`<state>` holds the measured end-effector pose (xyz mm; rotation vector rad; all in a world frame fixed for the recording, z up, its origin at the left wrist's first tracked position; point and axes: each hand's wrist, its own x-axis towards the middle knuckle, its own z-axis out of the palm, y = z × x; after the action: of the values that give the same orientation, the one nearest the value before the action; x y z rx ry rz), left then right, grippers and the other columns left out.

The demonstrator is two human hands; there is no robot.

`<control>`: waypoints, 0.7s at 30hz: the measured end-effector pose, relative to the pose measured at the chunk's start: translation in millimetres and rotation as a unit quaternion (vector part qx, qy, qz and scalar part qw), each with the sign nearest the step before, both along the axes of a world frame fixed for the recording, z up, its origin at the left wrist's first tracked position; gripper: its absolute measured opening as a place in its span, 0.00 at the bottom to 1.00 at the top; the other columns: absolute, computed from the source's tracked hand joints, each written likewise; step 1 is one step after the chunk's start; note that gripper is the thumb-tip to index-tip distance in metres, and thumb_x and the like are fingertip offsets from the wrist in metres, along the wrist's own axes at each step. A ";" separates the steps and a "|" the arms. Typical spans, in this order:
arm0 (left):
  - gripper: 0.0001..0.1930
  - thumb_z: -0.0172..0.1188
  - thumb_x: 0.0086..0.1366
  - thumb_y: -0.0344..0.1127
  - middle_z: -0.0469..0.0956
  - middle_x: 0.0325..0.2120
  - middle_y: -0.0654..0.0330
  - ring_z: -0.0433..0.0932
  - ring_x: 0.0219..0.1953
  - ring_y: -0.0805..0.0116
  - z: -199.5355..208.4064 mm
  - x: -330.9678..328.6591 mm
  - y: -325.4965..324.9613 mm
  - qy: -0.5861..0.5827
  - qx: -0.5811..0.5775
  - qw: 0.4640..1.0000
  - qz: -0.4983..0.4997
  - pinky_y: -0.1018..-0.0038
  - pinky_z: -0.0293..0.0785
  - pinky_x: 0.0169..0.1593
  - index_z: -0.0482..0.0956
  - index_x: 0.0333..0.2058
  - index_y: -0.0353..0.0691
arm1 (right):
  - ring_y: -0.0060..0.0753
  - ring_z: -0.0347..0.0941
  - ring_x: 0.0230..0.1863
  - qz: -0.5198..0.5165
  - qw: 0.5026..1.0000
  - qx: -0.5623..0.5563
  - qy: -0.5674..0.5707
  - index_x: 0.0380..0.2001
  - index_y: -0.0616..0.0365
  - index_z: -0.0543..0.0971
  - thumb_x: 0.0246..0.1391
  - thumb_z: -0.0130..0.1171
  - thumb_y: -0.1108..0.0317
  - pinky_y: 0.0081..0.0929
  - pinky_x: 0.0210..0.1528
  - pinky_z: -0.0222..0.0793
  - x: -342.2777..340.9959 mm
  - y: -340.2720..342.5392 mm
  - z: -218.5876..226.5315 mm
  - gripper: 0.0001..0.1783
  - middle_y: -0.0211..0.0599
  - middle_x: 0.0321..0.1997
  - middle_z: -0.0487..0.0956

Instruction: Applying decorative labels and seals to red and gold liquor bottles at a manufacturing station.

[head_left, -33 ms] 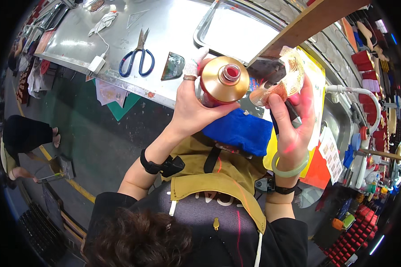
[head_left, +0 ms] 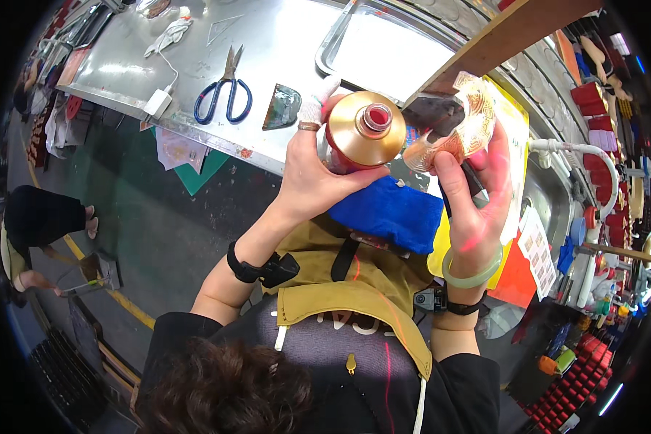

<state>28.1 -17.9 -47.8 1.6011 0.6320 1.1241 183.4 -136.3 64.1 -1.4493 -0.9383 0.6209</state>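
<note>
My left hand (head_left: 307, 170) is wrapped round a bottle-shaped vase (head_left: 362, 134) with a gold shoulder, a narrow neck and a dark red body. A white cover sits on one of its fingers. Closed in a pinch, my right hand (head_left: 477, 195) holds a curved, pierced gold ornament (head_left: 474, 119) by its lower edge. A slim dark pen-like tool (head_left: 474, 177) also lies within the right hand's fingers. The ornament is held to the right of the vase, apart from it. Below the vase, a folded blue cloth (head_left: 387, 213) rests at my lap.
Blue-handled scissors (head_left: 224, 90) and a dark flat rounded piece (head_left: 282, 107) lie on the metal table (head_left: 137, 72). A metal tray (head_left: 329, 54) stands behind. A wooden beam (head_left: 499, 43) slants over the right side, near a sink (head_left: 542, 184). Another person (head_left: 40, 224) is at far left.
The gold ornament has tipped very slightly in my right hand. The vase and my left hand look unmoved.
</note>
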 end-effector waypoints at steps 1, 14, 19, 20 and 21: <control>0.56 0.88 0.46 0.42 0.79 0.57 0.46 0.80 0.61 0.53 0.7 -0.8 2.2 0.006 0.011 1.000 -0.004 0.62 0.75 0.65 0.64 0.69 0.29 | 0.27 0.80 0.55 0.003 1.000 -0.001 0.010 0.74 0.67 0.61 0.64 0.65 0.79 0.26 0.59 0.75 -2.8 1.1 4.6 0.39 0.39 0.51 0.84; 0.44 0.75 0.65 0.28 0.83 0.38 0.59 0.80 0.43 0.74 67.4 -41.7 -32.0 -0.143 -0.171 0.974 -0.047 0.75 0.75 0.52 0.58 0.72 0.26 | 0.31 0.77 0.62 0.202 0.979 0.042 -0.004 0.76 0.65 0.55 0.64 0.64 0.81 0.31 0.67 0.69 -15.2 7.1 2.3 0.42 0.44 0.58 0.83; 0.35 0.68 0.66 0.19 0.82 0.37 0.63 0.80 0.43 0.76 57.2 -35.4 -20.0 -0.127 -0.117 0.985 -0.011 0.76 0.75 0.54 0.65 0.70 0.29 | 0.26 0.78 0.58 0.126 0.992 0.011 -0.012 0.74 0.66 0.59 0.64 0.65 0.80 0.26 0.62 0.71 -18.5 7.6 -4.9 0.40 0.41 0.55 0.83; 0.34 0.65 0.67 0.19 0.82 0.37 0.64 0.81 0.44 0.76 55.5 -34.4 -19.3 -0.116 -0.080 0.990 -0.011 0.76 0.75 0.54 0.64 0.70 0.30 | 0.25 0.78 0.56 0.101 0.995 0.012 -0.011 0.73 0.66 0.59 0.64 0.65 0.80 0.25 0.60 0.71 -17.8 8.7 -7.0 0.39 0.41 0.54 0.83; 0.33 0.65 0.67 0.19 0.81 0.38 0.64 0.80 0.45 0.76 54.2 -33.5 -18.2 -0.103 -0.076 0.992 -0.004 0.77 0.74 0.55 0.65 0.70 0.30 | 0.22 0.78 0.49 0.064 0.998 0.018 -0.002 0.71 0.68 0.63 0.63 0.65 0.80 0.22 0.54 0.72 -19.3 10.6 -11.1 0.36 0.36 0.49 0.83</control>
<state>-5.4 -36.1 6.4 1.3380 0.5607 1.1890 164.1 -125.6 53.1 -1.3669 -1.0461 0.6916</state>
